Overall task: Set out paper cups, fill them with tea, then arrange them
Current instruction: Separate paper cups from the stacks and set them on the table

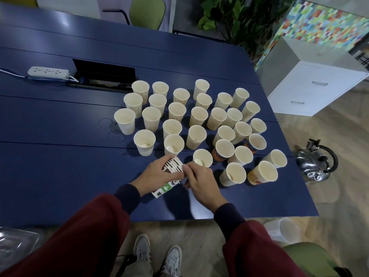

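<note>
Several pale paper cups [196, 136] stand upright in a loose cluster on the blue table [60, 156]. Near the front edge my left hand [157, 173] grips a nested stack of paper cups [171, 170] lying on its side, printed in brown, white and green. My right hand [199, 178] pinches the rim of the stack's top cup with its fingertips. The nearest standing cup [202, 158] is just beyond my right hand.
A steel kettle [314, 162] stands on the floor right of the table. A clear plastic jug [284, 232] sits below the table's right corner. A white power strip [49, 72] and an open cable hatch [103, 74] lie at the back left. Water drops mark the table at left.
</note>
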Action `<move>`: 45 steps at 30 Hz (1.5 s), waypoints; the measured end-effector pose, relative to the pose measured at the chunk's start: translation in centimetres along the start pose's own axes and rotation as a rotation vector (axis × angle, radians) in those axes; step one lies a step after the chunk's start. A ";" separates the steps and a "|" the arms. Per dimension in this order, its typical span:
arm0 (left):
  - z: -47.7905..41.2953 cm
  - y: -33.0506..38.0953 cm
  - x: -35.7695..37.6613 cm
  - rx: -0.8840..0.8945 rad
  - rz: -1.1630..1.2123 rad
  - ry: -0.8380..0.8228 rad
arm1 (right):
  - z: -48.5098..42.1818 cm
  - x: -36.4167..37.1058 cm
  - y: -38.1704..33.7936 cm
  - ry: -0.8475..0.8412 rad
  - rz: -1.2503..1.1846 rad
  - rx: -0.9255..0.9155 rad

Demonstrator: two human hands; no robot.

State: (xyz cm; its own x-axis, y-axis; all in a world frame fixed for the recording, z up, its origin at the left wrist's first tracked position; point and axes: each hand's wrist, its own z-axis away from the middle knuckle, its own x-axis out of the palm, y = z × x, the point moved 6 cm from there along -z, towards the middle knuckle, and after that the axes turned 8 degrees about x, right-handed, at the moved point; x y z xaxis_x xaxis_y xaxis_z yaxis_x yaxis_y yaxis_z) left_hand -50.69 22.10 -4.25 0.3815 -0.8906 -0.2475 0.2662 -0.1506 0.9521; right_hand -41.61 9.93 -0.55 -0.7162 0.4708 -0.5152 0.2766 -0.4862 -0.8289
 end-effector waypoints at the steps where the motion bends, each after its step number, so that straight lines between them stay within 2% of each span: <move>1: 0.1 0.0 0.0 -0.009 0.010 -0.004 | 0.0 0.0 -0.1 0.007 0.014 -0.014; 12: 0.9 0.2 -1.1 -0.058 0.056 0.006 | -0.2 0.8 -0.6 0.195 0.199 -0.127; 17: 2.3 -1.2 -2.6 -0.101 -0.017 0.061 | -0.4 -2.7 -0.6 0.448 0.296 -0.175; 21: 3.5 -3.2 -4.7 -0.178 -0.009 0.166 | 0.7 -1.7 -0.2 0.338 0.472 -0.305; 25: 3.8 -3.6 -4.9 -0.214 0.010 0.213 | 0.7 1.4 2.8 0.034 0.627 -0.231; 27: 3.8 -3.3 -4.9 -0.205 0.012 0.214 | 0.4 1.7 3.2 -0.051 0.697 -0.189; 32: 3.4 -2.1 -5.4 -0.148 0.000 0.174 | -0.1 0.2 -0.1 0.096 0.623 -0.257; 34: 3.2 -1.5 -5.6 -0.125 -0.004 0.174 | -0.3 0.3 -2.1 0.103 0.567 -0.286; 38: 2.7 -0.7 -5.8 -0.084 -0.005 0.147 | -0.9 1.7 -5.4 0.038 0.435 -0.288; 45: 2.7 -0.7 -8.3 -0.047 0.000 0.129 | -2.8 4.6 -8.0 -0.097 0.348 -0.242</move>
State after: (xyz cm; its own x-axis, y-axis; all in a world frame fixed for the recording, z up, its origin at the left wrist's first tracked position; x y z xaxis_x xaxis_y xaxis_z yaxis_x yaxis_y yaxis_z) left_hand -56.47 28.46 -2.40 0.4911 -0.8277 -0.2717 0.3063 -0.1279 0.9433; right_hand -45.34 18.08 3.09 -0.6077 0.2322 -0.7595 0.6462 -0.4113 -0.6428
